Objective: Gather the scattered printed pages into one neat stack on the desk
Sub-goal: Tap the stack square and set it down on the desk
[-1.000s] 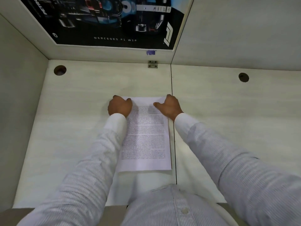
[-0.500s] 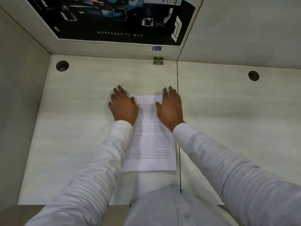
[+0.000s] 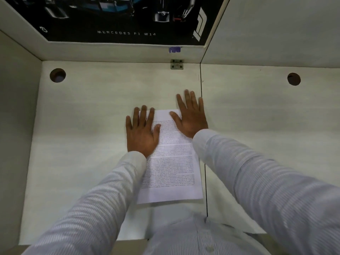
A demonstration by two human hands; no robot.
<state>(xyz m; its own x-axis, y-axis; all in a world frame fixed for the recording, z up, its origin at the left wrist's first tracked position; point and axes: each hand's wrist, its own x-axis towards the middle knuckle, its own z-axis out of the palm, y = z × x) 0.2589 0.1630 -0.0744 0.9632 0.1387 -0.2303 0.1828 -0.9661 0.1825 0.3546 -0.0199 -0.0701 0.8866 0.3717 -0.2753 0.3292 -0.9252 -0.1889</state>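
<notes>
White stack edges under L hand, R hand

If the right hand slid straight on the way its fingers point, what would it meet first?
Only bare desk lies ahead of the right hand; it would likely reach the back panel near the metal bracket first.

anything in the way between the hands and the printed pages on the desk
Nothing visible. The left hand and right hand lie open and flat directly on the top corners of the white stack of printed pages, which already rests on the pale wood-grain desk.
</notes>
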